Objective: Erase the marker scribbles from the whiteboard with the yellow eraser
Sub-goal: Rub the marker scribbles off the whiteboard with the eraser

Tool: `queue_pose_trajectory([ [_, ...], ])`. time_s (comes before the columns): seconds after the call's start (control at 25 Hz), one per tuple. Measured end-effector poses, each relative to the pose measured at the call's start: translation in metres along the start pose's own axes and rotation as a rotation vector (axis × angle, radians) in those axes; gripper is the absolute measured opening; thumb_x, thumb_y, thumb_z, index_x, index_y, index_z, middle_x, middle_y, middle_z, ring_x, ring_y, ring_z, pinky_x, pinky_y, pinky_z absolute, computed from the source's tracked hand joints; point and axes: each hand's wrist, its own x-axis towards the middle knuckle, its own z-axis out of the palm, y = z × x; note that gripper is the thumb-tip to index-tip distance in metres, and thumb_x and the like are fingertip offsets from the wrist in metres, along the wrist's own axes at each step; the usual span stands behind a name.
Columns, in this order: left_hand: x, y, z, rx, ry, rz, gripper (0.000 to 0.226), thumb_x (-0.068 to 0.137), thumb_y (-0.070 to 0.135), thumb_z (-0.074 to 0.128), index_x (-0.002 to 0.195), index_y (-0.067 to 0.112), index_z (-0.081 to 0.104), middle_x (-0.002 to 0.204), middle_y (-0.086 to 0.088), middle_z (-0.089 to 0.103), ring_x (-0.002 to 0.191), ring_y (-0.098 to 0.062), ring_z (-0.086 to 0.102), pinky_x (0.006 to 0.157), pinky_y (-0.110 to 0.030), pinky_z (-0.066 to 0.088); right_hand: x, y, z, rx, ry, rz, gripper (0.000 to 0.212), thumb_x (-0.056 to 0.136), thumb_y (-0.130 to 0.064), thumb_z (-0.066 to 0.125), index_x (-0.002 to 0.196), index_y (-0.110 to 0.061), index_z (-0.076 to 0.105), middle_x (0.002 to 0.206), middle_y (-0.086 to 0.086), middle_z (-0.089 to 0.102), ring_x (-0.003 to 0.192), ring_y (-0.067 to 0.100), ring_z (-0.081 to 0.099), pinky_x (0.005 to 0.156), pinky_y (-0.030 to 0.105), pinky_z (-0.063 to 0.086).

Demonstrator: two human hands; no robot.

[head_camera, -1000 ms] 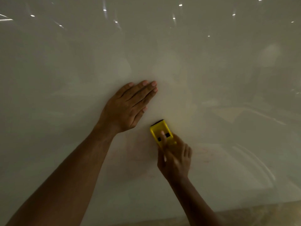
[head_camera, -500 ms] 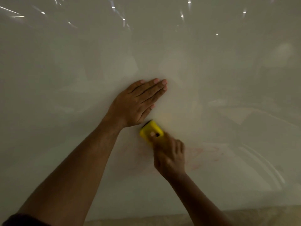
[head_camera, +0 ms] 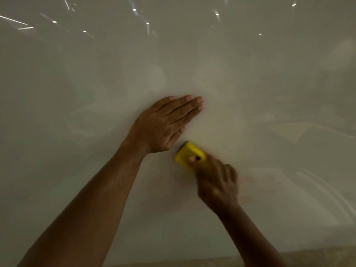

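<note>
The glossy whiteboard [head_camera: 250,74] fills almost the whole view. My left hand [head_camera: 163,124] lies flat on it, palm down, fingers together and pointing up and to the right. Just below that hand's edge, my right hand [head_camera: 217,184] grips the yellow eraser [head_camera: 187,154] and presses it to the board, with one fingertip on top of it. Faint reddish marker smears [head_camera: 258,180] show on the board to the right of my right hand and under it. The right hand is blurred by motion.
The board's bottom edge runs along the lower rim of the view, with a mottled brownish floor [head_camera: 317,257] below it. Bright ceiling lights [head_camera: 147,23] are reflected near the top of the board.
My right hand has swept the eraser left and then back a little to the right, turning it more slantwise. My left hand has stayed flat on the board.
</note>
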Motion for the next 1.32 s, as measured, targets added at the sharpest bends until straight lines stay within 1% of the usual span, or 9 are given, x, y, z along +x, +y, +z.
queue_pose_trajectory([
  [0.08, -0.005, -0.006, -0.001, 0.010, 0.002, -0.009, 0.059, 0.110, 0.027, 0.040, 0.168, 0.015, 0.034, 0.175, -0.002, 0.030, 0.162, -0.017, 0.029, 0.132, -0.037, 0.021, 0.007, -0.004, 0.002, 0.056, 0.070, 0.337, 0.046, 0.093, -0.018, 0.070, 0.139, -0.022, 0.067, 0.132, 0.025, 0.064, 0.096, 0.041, 0.063, 0.083, 0.045, 0.044],
  [0.28, -0.031, -0.027, -0.009, 0.073, -0.009, -0.051, 0.059, 0.111, 0.026, 0.039, 0.168, 0.014, 0.033, 0.174, -0.003, 0.030, 0.162, -0.020, 0.028, 0.132, -0.037, 0.017, -0.005, -0.026, 0.014, 0.040, -0.026, -0.293, 0.049, 0.095, -0.019, 0.066, 0.143, -0.030, 0.063, 0.145, 0.016, 0.056, 0.122, 0.037, 0.060, 0.096, 0.047, 0.046],
  [0.44, -0.045, -0.040, -0.014, 0.102, 0.020, -0.153, 0.059, 0.111, 0.027, 0.039, 0.168, 0.016, 0.034, 0.174, -0.002, 0.032, 0.161, -0.019, 0.029, 0.132, -0.035, 0.016, 0.012, -0.048, 0.015, 0.110, 0.038, 0.169, 0.041, 0.097, -0.017, 0.059, 0.135, -0.030, 0.070, 0.139, 0.018, 0.063, 0.109, 0.036, 0.061, 0.089, 0.045, 0.045],
  [0.56, -0.051, -0.042, -0.016, 0.106, 0.034, -0.210, 0.059, 0.110, 0.026, 0.042, 0.168, 0.016, 0.034, 0.173, -0.002, 0.033, 0.161, -0.019, 0.031, 0.132, -0.035, 0.017, 0.004, -0.068, 0.017, 0.077, -0.036, -0.178, 0.049, 0.102, -0.013, 0.043, 0.143, -0.033, 0.063, 0.147, 0.014, 0.053, 0.121, 0.036, 0.059, 0.097, 0.047, 0.043],
  [0.72, -0.052, -0.046, -0.016, 0.095, 0.037, -0.198, 0.058, 0.110, 0.026, 0.038, 0.167, 0.015, 0.035, 0.173, -0.003, 0.034, 0.161, -0.019, 0.031, 0.131, -0.036, 0.019, 0.023, -0.074, 0.024, 0.142, 0.006, 0.132, 0.049, 0.096, -0.016, 0.056, 0.140, -0.036, 0.065, 0.144, 0.013, 0.060, 0.117, 0.035, 0.060, 0.093, 0.046, 0.043],
  [0.84, -0.055, -0.046, -0.016, 0.094, 0.036, -0.191, 0.058, 0.110, 0.026, 0.037, 0.167, 0.014, 0.035, 0.173, -0.004, 0.035, 0.161, -0.020, 0.031, 0.131, -0.037, 0.021, 0.015, -0.095, 0.028, 0.138, -0.064, -0.243, 0.054, 0.103, -0.013, 0.034, 0.144, -0.036, 0.061, 0.151, 0.010, 0.049, 0.126, 0.035, 0.057, 0.100, 0.047, 0.042],
  [1.0, -0.065, -0.048, -0.016, 0.116, 0.051, -0.217, 0.058, 0.110, 0.028, 0.037, 0.167, 0.015, 0.035, 0.173, -0.003, 0.035, 0.161, -0.019, 0.031, 0.131, -0.037, 0.021, 0.034, -0.104, 0.043, 0.182, 0.000, -0.029, 0.059, 0.091, -0.015, 0.059, 0.145, -0.037, 0.060, 0.145, 0.008, 0.058, 0.119, 0.034, 0.058, 0.097, 0.045, 0.041],
  [1.12, -0.073, -0.051, -0.016, 0.130, 0.037, -0.212, 0.059, 0.110, 0.028, 0.038, 0.167, 0.014, 0.034, 0.173, -0.004, 0.035, 0.161, -0.020, 0.030, 0.132, -0.037, 0.019, 0.029, -0.123, 0.054, 0.239, -0.057, -0.488, 0.049, 0.101, -0.013, 0.048, 0.144, -0.032, 0.062, 0.144, 0.008, 0.061, 0.120, 0.035, 0.059, 0.098, 0.044, 0.044],
  [1.32, -0.090, -0.051, -0.015, 0.162, 0.083, -0.280, 0.058, 0.110, 0.029, 0.036, 0.166, 0.014, 0.037, 0.171, -0.004, 0.037, 0.160, -0.019, 0.033, 0.132, -0.038, 0.020, 0.031, -0.128, 0.063, 0.288, -0.050, -0.367, 0.049, 0.099, -0.014, 0.053, 0.142, -0.036, 0.063, 0.148, 0.004, 0.060, 0.119, 0.033, 0.061, 0.098, 0.043, 0.045],
])
